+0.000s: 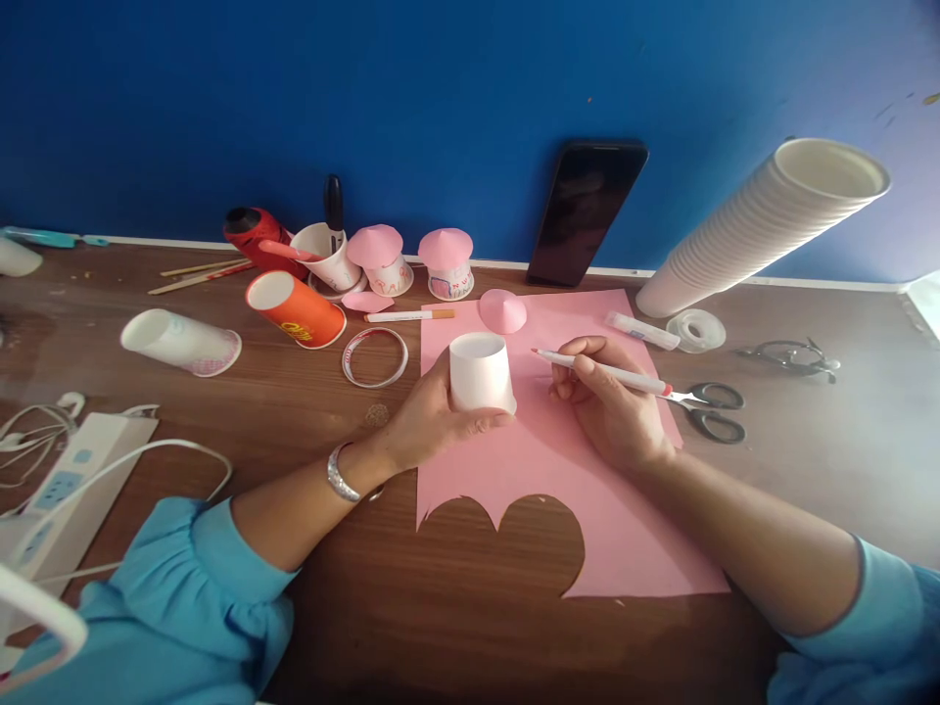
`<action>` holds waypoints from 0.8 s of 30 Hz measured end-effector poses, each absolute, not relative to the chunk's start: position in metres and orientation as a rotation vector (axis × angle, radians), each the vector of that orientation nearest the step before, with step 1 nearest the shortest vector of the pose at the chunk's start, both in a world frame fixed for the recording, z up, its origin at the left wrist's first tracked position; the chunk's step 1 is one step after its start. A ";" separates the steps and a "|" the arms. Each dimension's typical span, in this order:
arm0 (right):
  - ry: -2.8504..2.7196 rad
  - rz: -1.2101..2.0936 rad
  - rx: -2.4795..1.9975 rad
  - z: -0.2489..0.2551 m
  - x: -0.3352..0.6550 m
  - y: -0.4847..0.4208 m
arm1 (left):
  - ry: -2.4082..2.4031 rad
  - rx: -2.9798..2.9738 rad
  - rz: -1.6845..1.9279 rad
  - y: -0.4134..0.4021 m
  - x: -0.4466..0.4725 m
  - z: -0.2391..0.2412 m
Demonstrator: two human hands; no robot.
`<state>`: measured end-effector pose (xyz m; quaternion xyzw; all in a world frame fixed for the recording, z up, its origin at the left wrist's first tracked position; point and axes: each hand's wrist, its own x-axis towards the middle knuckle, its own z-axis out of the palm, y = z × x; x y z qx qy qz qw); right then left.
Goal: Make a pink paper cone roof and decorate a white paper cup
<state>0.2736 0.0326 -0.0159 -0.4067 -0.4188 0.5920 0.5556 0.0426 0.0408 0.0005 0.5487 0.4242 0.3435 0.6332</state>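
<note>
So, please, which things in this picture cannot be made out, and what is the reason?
All in the head view:
Left hand: most fingers hidden behind the white cup it holds.
Black-capped marker: lower end hidden inside the cup at the back.
White object at far left: cut off by the picture's edge.
Small tube: any print is too small and blurred.
</note>
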 end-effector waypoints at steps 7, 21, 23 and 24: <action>-0.960 1.396 -0.989 -0.017 0.273 0.034 | 0.905 1.164 0.779 0.041 0.042 0.001; -1.072 1.284 -0.930 0.021 0.261 0.014 | 0.680 0.970 0.718 0.052 0.031 -0.006; -1.092 1.293 -0.934 0.027 0.256 0.007 | 0.660 0.943 0.718 0.052 0.032 -0.004; -1.111 1.281 -0.940 0.029 0.254 0.004 | 0.658 0.935 0.732 0.053 0.032 -0.003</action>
